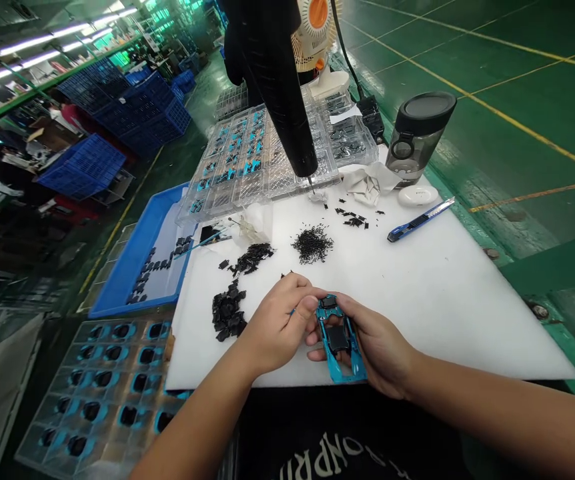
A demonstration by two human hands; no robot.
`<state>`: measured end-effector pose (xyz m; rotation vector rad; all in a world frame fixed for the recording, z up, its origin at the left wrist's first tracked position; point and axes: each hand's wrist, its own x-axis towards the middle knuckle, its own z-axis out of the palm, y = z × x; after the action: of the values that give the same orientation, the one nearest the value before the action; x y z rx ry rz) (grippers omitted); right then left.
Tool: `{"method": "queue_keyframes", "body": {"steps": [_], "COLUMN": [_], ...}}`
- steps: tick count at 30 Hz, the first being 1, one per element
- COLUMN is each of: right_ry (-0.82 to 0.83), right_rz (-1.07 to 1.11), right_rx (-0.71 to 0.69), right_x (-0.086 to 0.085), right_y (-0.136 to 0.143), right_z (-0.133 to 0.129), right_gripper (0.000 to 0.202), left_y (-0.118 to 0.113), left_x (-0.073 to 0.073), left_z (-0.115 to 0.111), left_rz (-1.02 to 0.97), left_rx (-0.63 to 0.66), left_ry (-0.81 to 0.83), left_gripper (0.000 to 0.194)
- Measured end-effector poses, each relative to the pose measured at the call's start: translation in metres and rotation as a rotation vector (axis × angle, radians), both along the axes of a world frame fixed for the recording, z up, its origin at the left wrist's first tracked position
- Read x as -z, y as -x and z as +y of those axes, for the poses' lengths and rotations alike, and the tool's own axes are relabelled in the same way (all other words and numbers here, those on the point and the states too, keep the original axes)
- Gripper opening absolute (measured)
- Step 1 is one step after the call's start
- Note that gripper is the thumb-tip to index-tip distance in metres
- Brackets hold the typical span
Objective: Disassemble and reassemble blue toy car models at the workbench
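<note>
A small blue toy car body (pixel 340 343) with black inserts lies underside up in my right hand (pixel 375 350), which cradles it from below at the near edge of the white pad (pixel 442 293). My left hand (pixel 280 320) pinches the car's front end with thumb and fingers. Just left of my hands is a pile of black plastic pieces (pixel 228 313). A heap of tiny black screws (pixel 312 243) lies further back on the pad.
A black electric screwdriver (pixel 282 93) hangs above the pad's far side. Clear trays of blue parts (pixel 240 160) lie behind. A blue bin (pixel 137 260) and another clear tray (pixel 102 387) sit on the left; a utility knife (pixel 420 220) and a dark jar (pixel 417 137) on the right.
</note>
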<state>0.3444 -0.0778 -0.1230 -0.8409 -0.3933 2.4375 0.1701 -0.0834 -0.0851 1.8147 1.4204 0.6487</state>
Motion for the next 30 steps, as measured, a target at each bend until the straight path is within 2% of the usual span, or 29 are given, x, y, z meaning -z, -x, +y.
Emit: {"method": "queue_keyframes", "body": {"steps": [3, 5, 7, 10, 12, 15, 17, 20, 23, 26, 30], "right_ry": [-0.094, -0.114, -0.122, -0.137, -0.145, -0.153, -0.147, -0.146, -0.161, -0.175, -0.178], "right_rz": [-0.097, -0.140, -0.182, -0.216, -0.208, -0.187, -0.189, -0.208, -0.220, -0.221, -0.209], "right_rx": [-0.007, -0.009, 0.012, 0.025, 0.023, 0.036, 0.036, 0.026, 0.020, 0.026, 0.028], "right_x": [-0.005, -0.009, -0.012, -0.014, -0.014, -0.009, -0.006, -0.003, -0.004, -0.005, -0.003], "right_y": [0.000, -0.001, -0.001, 0.000, 0.001, 0.001, 0.000, -0.001, -0.001, 0.000, 0.001], "right_z": [-0.003, -0.004, -0.004, -0.002, -0.001, 0.000, 0.000, 0.000, 0.000, 0.001, 0.001], "right_gripper": [0.025, 0.026, 0.029, 0.030, 0.030, 0.028, 0.028, 0.027, 0.025, 0.023, 0.023], "left_y": [0.002, 0.009, 0.023, 0.055, 0.078, 0.105, 0.116, 0.124, 0.128, 0.131, 0.122], "left_x": [-0.001, 0.001, 0.005, 0.014, 0.019, 0.022, 0.024, 0.028, 0.031, 0.032, 0.023], "left_z": [-0.006, -0.011, -0.014, -0.007, 0.004, 0.028, 0.047, 0.072, 0.086, 0.085, 0.053], "left_rz": [-0.104, -0.158, -0.160, -0.047, 0.026, 0.086, 0.114, 0.131, 0.123, 0.082, -0.071], "left_rx": [-0.019, -0.114, -0.324, -0.683, -0.792, -0.829, -0.809, -0.757, -0.730, -0.757, -0.798], "left_ry": [-0.054, -0.161, -0.251, -0.247, -0.253, -0.295, -0.287, -0.267, -0.262, -0.302, -0.422], "left_gripper": [0.035, 0.032, 0.029, 0.028, 0.030, 0.034, 0.040, 0.047, 0.039, 0.032, 0.035]}}
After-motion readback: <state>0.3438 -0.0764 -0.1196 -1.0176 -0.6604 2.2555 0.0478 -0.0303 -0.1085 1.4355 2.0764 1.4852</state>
